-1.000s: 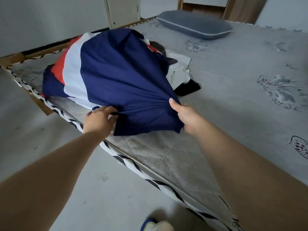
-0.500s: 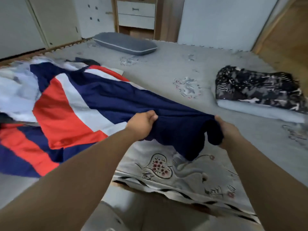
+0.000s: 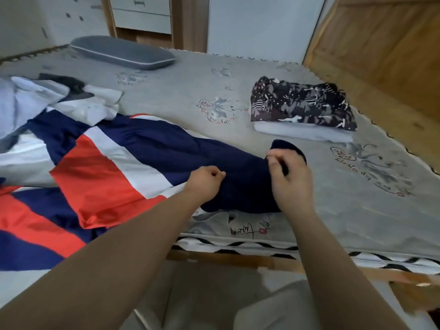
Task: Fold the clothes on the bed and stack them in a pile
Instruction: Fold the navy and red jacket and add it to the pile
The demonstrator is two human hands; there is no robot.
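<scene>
Garment (image 3: 133, 167) in navy, red and white is stretched across the near-left part of the bed (image 3: 357, 210), its navy end drawn toward the near edge. That end is gripped by both hands. Step in hand, as judged: spreading and squaring this piece before the first fold; no fold is seen in it yet.

Left hand (image 3: 206, 184) is closed into a loose fist on the navy cloth, fingers (image 3: 217, 173) curled in, fabric pinched underneath. Right hand (image 3: 289, 177) is closed on a bunched navy corner, which pokes out above the knuckles; thumb is pressed against the fingers with cloth between. Neither hand is open to any visible degree.

Pile (image 3: 302, 110) is already started at the far right of the bed: a dark patterned piece folded on top of a pale one. It lies well apart from the hands.

More unfolded clothes (image 3: 78, 101), pale and dark, are heaped at the far left, partly lying over the striped piece. Pillow (image 3: 123, 53) sits at the head of the bed, clear of the work.

Next move, as judged: the hem should be pulled taut and laid flat, the hands spread wider, and the overlapping loose clothes cleared off first, or the fold will be dragged crooked.
</scene>
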